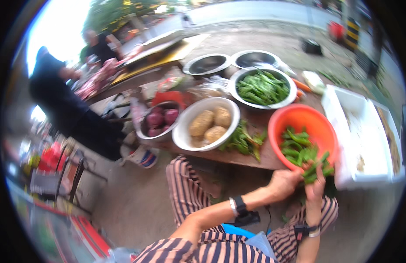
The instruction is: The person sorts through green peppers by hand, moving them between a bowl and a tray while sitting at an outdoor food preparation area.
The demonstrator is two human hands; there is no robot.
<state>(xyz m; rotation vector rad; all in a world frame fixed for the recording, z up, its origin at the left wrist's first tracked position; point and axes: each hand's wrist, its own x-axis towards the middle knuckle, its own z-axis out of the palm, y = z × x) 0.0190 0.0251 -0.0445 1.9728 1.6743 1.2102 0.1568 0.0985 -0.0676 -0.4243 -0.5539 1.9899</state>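
Over the near rim of an orange plastic bowl [321, 121], my right hand [314, 189] grips several long green peppers [313, 174]. My left hand [285, 184] is right beside it with curled fingers, close to the ends of these peppers; blur hides whether it pinches one. More green peppers [295, 144] lie inside the bowl. Left of the bowl, loose green leaves and stems [244, 139] rest on the brown tabletop [219, 157]. A white bowl [180, 133] there contains several brown potatoes [203, 123].
A metal bowl [234, 95] holds cut green vegetables; behind it stand two metal basins [206, 65]. Red onions [162, 120] fill another bowl. White foam boxes [354, 138] flank the right side. Carrots [301, 85] lie behind. A person in dark clothes [71, 105] stands left, near a folding chair [63, 179].
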